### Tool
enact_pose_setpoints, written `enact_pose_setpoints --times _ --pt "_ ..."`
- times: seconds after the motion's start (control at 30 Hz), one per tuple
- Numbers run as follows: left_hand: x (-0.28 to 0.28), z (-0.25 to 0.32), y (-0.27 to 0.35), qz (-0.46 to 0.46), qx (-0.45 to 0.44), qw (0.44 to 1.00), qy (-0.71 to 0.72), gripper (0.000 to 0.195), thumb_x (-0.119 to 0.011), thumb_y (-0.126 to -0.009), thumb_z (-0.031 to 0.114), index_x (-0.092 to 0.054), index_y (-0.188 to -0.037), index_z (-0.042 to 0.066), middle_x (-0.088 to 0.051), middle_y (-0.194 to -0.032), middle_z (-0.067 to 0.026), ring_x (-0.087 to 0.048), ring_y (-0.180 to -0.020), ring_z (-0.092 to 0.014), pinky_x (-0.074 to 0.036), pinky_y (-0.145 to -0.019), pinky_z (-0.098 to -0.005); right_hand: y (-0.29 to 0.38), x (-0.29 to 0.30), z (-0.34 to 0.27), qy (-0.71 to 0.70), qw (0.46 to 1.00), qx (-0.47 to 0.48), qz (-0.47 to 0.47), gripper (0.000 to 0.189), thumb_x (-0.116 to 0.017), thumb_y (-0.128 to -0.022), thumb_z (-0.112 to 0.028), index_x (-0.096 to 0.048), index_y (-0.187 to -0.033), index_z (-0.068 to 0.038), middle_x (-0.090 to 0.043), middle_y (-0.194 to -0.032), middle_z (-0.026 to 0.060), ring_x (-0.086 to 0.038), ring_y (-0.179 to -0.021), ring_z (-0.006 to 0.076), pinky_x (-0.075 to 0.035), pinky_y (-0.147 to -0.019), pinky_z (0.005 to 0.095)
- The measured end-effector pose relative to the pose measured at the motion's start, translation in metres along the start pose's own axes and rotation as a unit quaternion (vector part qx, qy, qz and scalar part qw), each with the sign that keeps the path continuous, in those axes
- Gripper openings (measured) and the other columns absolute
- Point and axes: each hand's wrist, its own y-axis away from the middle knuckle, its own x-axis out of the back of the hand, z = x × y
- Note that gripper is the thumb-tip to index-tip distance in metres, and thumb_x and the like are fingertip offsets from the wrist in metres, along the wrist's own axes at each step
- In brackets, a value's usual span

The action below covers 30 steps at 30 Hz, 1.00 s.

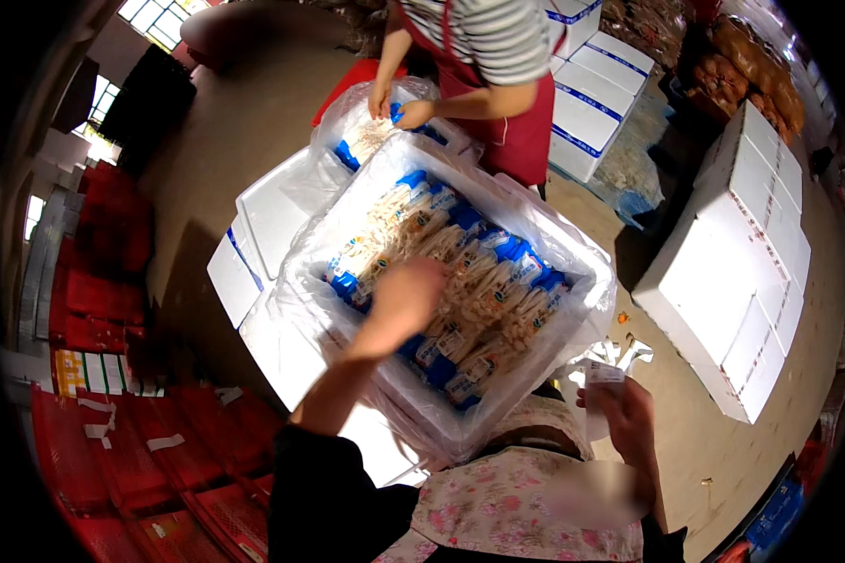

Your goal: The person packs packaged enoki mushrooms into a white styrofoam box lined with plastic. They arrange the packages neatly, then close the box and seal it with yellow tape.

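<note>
My left hand, blurred, is over the packs of enoki mushrooms. Whether its fingers touch a pack or hold anything is unclear. The packs are clear plastic bags with blue printed ends, laid side by side in rows. They fill a white foam box in front of me, lined with a clear plastic bag that hangs over the rim. Several packs bear small white labels. My right hand, at the right of my floral apron, holds a strip of labels near the box's corner.
Across from me a co-worker's hands work over a second lined box. White foam boxes stand beneath and left. Red crates fill the lower left. More foam boxes stand right, with discarded backing strips nearer.
</note>
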Motion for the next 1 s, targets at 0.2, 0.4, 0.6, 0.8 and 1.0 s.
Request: enact_pose_setpoints --times 0.2,0.4,0.6,0.8,1.0 --pt "0.028 0.128 -0.009 -0.116 -0.111 0.935 0.317 0.015 -0.067 -0.08 0.022 -0.067 -0.089 0.01 -0.066 -0.079 -0.0084 -0.064 -0.068 -0.025 -0.049 -0.059 -0.0357 -0.016 -0.047 -0.039 0.303 0.936 0.176 -0.042 0.006 -0.059 -0.085 -0.003 -0.063 -0.085 0.002 -0.062 -0.072 0.0158 -0.064 -0.064 0.0266 -0.048 -0.058 0.0312" --pt "0.03 0.111 -0.023 -0.16 -0.093 0.931 0.313 0.011 -0.062 -0.08 0.015 -0.062 -0.072 0.007 -0.06 -0.066 -0.0108 -0.059 -0.061 -0.027 -0.045 -0.054 -0.0385 -0.023 -0.036 -0.045 0.235 0.961 0.077 -0.12 0.013 -0.055 -0.086 -0.002 -0.061 -0.097 0.001 -0.065 -0.077 0.0151 -0.066 -0.07 0.0236 -0.051 -0.065 0.0325" --pt "-0.027 -0.094 -0.088 0.12 0.133 0.982 0.065 0.012 -0.058 -0.077 0.015 -0.061 -0.071 0.005 -0.059 -0.066 -0.0152 -0.059 -0.064 -0.03 -0.048 -0.056 -0.0405 -0.026 -0.006 -0.02 0.035 0.989 -0.085 -0.113 0.016 -0.05 -0.083 0.006 -0.058 -0.098 0.007 -0.065 -0.085 0.0114 -0.063 -0.074 0.0178 -0.053 -0.066 0.0305" --pt "-0.094 -0.191 -0.102 -0.013 0.178 0.963 -0.202 0.017 -0.054 -0.075 0.012 -0.068 -0.078 0.003 -0.065 -0.08 -0.0186 -0.064 -0.078 -0.033 -0.051 -0.07 -0.0424 -0.028 -0.007 -0.02 -0.033 0.99 -0.113 -0.083 0.021 -0.043 -0.082 0.007 -0.057 -0.097 0.009 -0.063 -0.083 0.0122 -0.063 -0.072 0.0169 -0.051 -0.064 0.0292" --pt "-0.056 -0.146 -0.121 -0.257 0.087 0.95 -0.155 0.017 -0.055 -0.074 0.008 -0.067 -0.083 0.001 -0.065 -0.086 -0.0221 -0.062 -0.08 -0.039 -0.05 -0.072 -0.0444 -0.02 -0.003 -0.009 0.0 0.995 -0.098 -0.034 0.018 -0.054 -0.087 -0.006 -0.059 -0.101 0.003 -0.064 -0.084 0.0097 -0.063 -0.073 0.0172 -0.051 -0.066 0.0312"
